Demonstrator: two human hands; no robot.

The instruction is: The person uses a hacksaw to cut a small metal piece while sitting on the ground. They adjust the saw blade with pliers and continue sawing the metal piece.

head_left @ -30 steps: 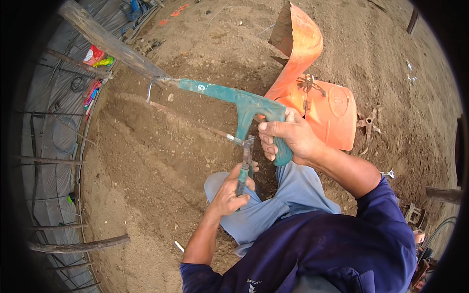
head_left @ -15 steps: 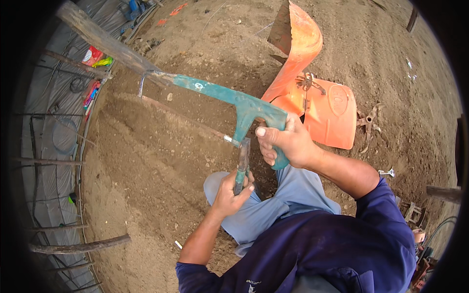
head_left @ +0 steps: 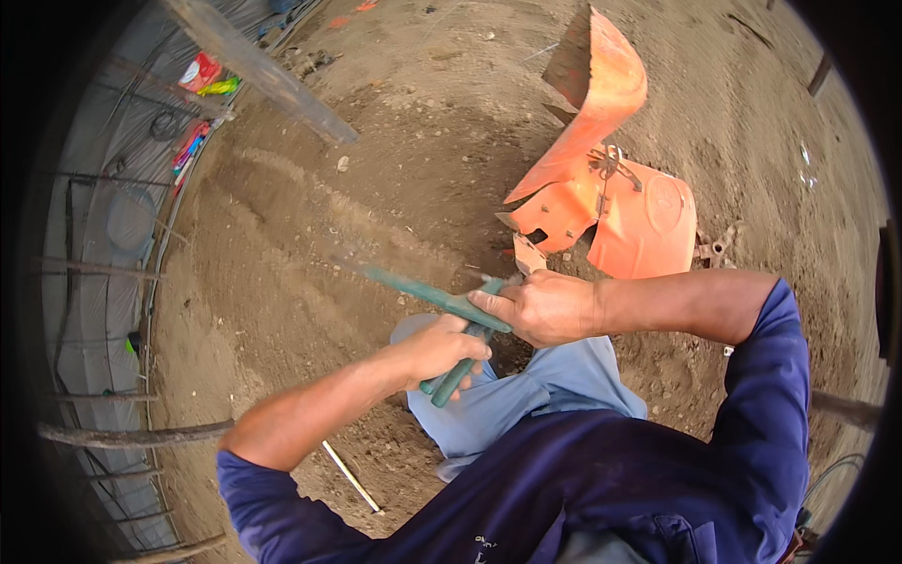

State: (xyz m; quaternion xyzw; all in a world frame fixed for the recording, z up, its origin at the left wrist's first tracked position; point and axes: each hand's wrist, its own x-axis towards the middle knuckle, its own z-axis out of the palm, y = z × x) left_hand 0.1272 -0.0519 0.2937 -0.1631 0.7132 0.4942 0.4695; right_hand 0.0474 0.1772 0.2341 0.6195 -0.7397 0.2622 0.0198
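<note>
My left hand (head_left: 437, 355) is closed round pliers with green handles (head_left: 453, 383), whose handle ends stick out below the fingers. My right hand (head_left: 550, 308) grips the green hacksaw (head_left: 418, 288), with the thumb on its frame. The saw's frame slants up to the left, and its far end is smeared by motion. Both hands meet above my bent legs, with the pliers crossing the near end of the saw. The saw's blade cannot be made out, and its handle is hidden by the right hand.
Just beyond my right hand lie cut, bent pieces of orange plastic (head_left: 648, 226), with a rusty metal part (head_left: 719, 246) beside them. A wooden post (head_left: 268, 70) stands at upper left. A thin pale stick (head_left: 352, 477) lies on the dirt. Grey sheeting (head_left: 89, 329) runs along the left.
The hacksaw has swung down and closer to my body, away from the post. My right hand has moved down and now meets my left. The left hand keeps the pliers, turned to a slant.
</note>
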